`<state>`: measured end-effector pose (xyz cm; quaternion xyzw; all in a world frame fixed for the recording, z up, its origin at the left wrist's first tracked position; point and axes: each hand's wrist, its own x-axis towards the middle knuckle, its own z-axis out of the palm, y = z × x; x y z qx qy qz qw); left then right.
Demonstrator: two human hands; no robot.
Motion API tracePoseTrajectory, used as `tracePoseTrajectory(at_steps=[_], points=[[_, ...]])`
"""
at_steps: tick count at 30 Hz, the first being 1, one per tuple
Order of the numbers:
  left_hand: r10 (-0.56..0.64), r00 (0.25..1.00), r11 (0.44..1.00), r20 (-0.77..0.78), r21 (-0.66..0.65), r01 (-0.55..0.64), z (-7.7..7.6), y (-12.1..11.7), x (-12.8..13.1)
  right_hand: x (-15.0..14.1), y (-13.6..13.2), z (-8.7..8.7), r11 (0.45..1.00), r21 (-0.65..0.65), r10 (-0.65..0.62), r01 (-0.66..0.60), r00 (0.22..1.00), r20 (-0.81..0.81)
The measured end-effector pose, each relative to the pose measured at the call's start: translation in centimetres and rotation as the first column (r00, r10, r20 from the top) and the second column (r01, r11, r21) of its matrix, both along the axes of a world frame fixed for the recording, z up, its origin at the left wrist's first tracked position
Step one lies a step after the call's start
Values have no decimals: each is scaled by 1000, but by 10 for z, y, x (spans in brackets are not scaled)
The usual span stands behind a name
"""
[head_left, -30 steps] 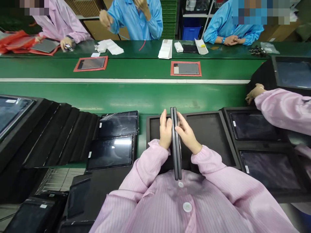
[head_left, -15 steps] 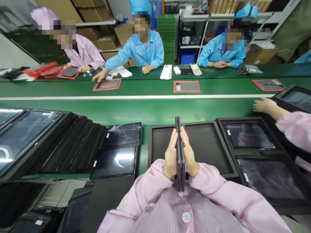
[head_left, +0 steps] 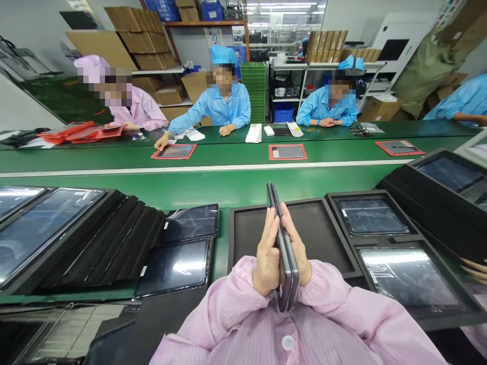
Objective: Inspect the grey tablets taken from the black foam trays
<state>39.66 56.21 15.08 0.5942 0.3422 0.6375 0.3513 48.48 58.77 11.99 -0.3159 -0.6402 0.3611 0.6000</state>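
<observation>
Two thin dark tablets (head_left: 286, 258) stand on edge face to face, pressed between my palms in front of my chest. My left hand (head_left: 267, 258) lies flat along their left side, fingers pointing forward. On the other side my right hand (head_left: 297, 246) presses in the same way, partly hidden behind the tablets. Beneath and beyond them is a black foam tray (head_left: 251, 228) with a raised rim. To its right, another foam tray (head_left: 352, 242) holds two screens, the upper tablet (head_left: 375, 215) and the lower tablet (head_left: 409, 276).
Stacked black trays (head_left: 110, 238) with tablets lean at the left, beside two more tablets (head_left: 177, 266). A green conveyor (head_left: 228, 183) runs across, carrying tablets on red sheets (head_left: 288, 151). Several co-workers sit behind it. More trays (head_left: 437, 203) stand at the right.
My view has tilted up, showing more of the shelves. The tablets between my palms lean a little more to the left at the top. At the right, a co-worker's hand has left the tray stack.
</observation>
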Motion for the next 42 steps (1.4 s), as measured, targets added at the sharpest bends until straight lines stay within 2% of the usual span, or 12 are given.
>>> tracePoseTrajectory(at_steps=[3, 5, 8, 10, 12, 16, 20, 24, 29, 34, 37, 42], points=[[2, 999, 997, 35, -75, 1, 6, -1, 1, 0, -6, 18, 999, -32, 9, -9, 1000, 7], [19, 997, 983, 77, -184, -5, 11, 1, 2, 0, -7, 32, 995, -100, -4, 8, 999, 40], [59, 981, 897, 184, -440, 29, 19, 6, 5, -2, -7, 49, 957, -285, -26, 58, 993, 113], [73, 965, 831, 250, -550, 79, 22, 8, 7, -3, -7, 54, 919, -387, -25, 68, 993, 115], [76, 960, 815, 268, -571, 95, 25, 7, 7, -3, -8, 55, 909, -414, -16, 60, 994, 109], [76, 963, 828, 258, -554, 84, 28, 4, 6, -2, -10, 56, 922, -385, 9, 42, 992, 130], [90, 944, 795, 317, -594, 124, 29, 8, 8, -4, -7, 57, 884, -467, 13, 38, 994, 105], [140, 925, 760, 354, -637, 129, 23, 18, 12, -7, 0, 53, 833, -552, -18, 43, 999, 52], [212, 903, 709, 375, -695, 123, 11, 28, 15, -9, 9, 42, 818, -575, -7, 19, 1000, 24], [195, 921, 735, 336, -672, 90, 1, 26, 13, -8, 9, 34, 828, -561, -4, 27, 999, 43], [202, 954, 755, 223, -656, -6, 1, 22, 10, -7, 10, 28, 848, -528, 0, 40, 997, 77], [249, 966, 871, 68, -452, -193, 4, 16, 5, -5, 11, 19, 878, -477, 22, 38, 993, 119]])
